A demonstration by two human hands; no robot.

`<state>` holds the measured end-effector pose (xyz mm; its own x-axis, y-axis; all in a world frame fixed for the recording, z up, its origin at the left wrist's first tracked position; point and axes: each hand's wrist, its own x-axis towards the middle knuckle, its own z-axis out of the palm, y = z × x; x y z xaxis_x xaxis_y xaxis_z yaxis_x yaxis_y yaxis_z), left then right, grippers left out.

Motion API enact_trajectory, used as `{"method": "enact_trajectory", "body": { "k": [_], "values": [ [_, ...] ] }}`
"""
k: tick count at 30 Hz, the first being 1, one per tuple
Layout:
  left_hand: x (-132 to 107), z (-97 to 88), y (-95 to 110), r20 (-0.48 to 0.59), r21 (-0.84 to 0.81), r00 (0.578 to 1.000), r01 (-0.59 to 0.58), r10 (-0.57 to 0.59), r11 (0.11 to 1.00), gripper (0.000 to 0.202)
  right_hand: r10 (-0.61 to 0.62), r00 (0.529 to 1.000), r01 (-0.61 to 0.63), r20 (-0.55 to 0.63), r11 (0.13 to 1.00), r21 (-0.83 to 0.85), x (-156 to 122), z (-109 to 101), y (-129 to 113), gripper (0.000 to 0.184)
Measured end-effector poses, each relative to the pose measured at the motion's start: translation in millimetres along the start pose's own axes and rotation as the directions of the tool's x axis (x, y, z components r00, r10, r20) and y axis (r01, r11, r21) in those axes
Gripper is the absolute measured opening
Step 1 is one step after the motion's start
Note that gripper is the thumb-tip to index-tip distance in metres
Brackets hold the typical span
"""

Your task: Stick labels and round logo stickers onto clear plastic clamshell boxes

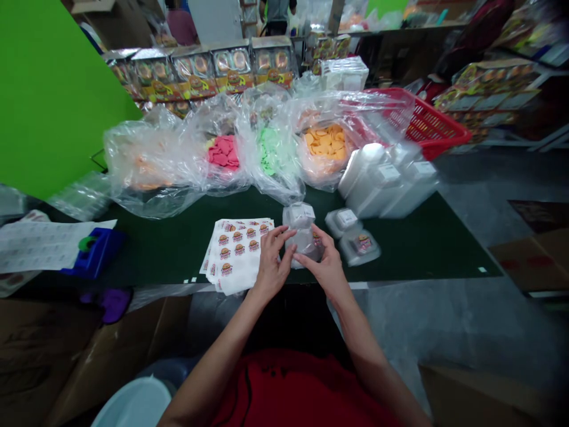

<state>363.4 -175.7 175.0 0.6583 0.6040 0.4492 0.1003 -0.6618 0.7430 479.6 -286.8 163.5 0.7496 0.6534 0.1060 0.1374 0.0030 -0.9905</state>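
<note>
While my left hand (273,258) and right hand (324,261) grip the box (303,239), right of the labels (239,248), I judge positioning in hand; next calls for even pressure.

Bare hands (272,258) (328,268) close together, fingers bent

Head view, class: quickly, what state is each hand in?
Left hand: fingers bent, touching the clear plastic box; whether its grip is closed cannot be told.
Right hand: fingers bent, at the same box; grip also cannot be told.
</note>
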Motion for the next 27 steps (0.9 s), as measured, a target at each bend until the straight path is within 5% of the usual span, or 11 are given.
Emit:
{"method": "enact_trajectory", "body": {
  "k": [7, 13, 19, 23, 27],
  "values": [
    [3.1, 8.1, -15.4, 0.010, 0.006, 0.998, 0.062, -0.062, 0.998, 0.032, -0.016, 1.000, 0.016, -0.005, 0.997, -0.081, 0.6, -0.7, -1.2, 0.066],
    [6.5, 11.6, -18.5, 0.031, 0.057, 0.996, 0.086, -0.088, 0.995, 0.033, -0.051, 0.997, 0.051, -0.063, 0.999, 0.007, 6.9, -8.7, -8.5, 0.069],
    [5.9, 8.4, -23.1, -0.015, 0.075, 0.994, 0.113, -0.112, 0.991, 0.024, -0.247, 0.965, 0.197, -0.093, 0.909, -0.366, 8.1, -74.7, -14.8, 0.070],
    [2.0, -2.9, -27.4, -0.066, 0.031, 0.985, 0.164, -0.161, 0.986, 0.023, -0.174, 0.984, 0.157, 0.037, 0.749, -0.644, 12.9, -122.4, 11.7, 0.071],
    [-7.5, -20.4, -33.0, -0.090, 0.020, 0.972, 0.219, -0.216, 0.976, 0.023, -0.057, 0.988, 0.144, 0.145, 0.683, -0.716, 26.6, -141.3, 39.6, 0.077]
  ]
}}
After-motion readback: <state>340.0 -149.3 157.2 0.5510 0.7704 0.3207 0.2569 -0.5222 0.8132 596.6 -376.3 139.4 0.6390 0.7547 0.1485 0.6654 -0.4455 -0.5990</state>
